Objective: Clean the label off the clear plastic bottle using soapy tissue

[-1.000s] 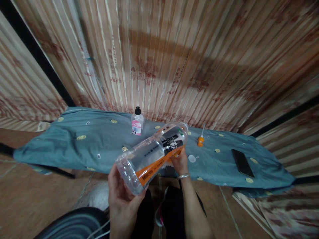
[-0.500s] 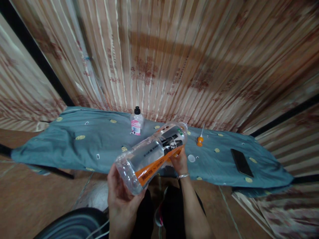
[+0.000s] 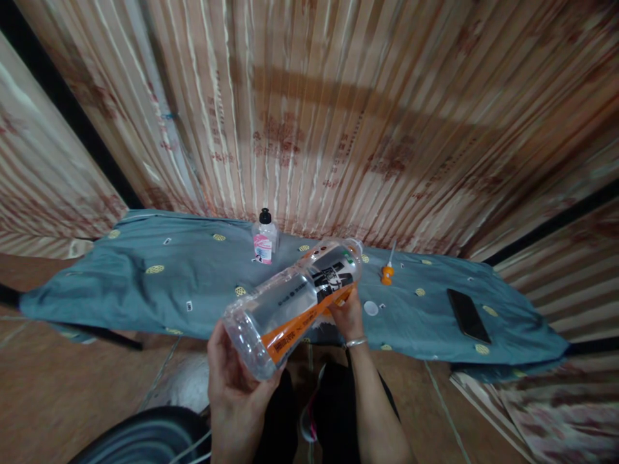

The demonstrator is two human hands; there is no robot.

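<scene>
1. The left hand [image 3: 235, 380] cups the base of a large clear plastic bottle with an orange and black label [image 3: 294, 303], its grip closed around the bottom from below.
2. That bottle lies tilted, base near the camera and open neck pointing away, held in the air above the near edge of the desk draped in a blue-grey patterned cloth [image 3: 145, 283].
3. The right hand [image 3: 347, 316] supports the bottle's upper part from underneath, fingers closed against the label's orange edge.
4. Behind the bottle stands a small clear bottle with a black cap and pink label [image 3: 264, 240], upright on the cloth and well apart from both hands.
5. To the right lie a small orange-handled tool [image 3: 387, 273], a round white cap [image 3: 371, 308] just beside the right hand, and a black phone [image 3: 466, 314] further off.
6. To handle this well, I judge both grips should stay firm: the smooth, light plastic could slip or buckle if squeezed unevenly.
</scene>
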